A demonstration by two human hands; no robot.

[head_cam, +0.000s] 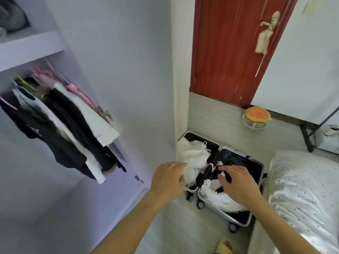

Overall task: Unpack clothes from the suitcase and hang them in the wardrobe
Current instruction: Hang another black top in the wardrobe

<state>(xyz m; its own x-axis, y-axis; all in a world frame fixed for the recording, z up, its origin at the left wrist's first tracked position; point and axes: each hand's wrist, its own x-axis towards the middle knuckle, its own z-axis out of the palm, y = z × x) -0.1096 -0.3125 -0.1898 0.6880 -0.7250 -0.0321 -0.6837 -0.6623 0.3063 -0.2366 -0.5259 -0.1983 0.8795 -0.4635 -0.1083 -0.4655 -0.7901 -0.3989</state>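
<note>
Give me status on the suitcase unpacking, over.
Left hand open, at white garment. Right hand open over clothes in open suitcase. Nothing lifted yet. No obstruction seen toward wardrobe.

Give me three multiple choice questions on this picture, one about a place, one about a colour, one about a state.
1. Where does the suitcase lie? A on a bed; B on the floor; C inside a wardrobe.
2. What colour is the door? A red-brown; B green; C blue.
3. The suitcase is: A zipped shut; B open with clothes inside; C open and bare.
Answers: B, it lies flat on the pale floor; A, the panel is red-brown; B, both halves lie spread, holding white and dark clothes.
</note>
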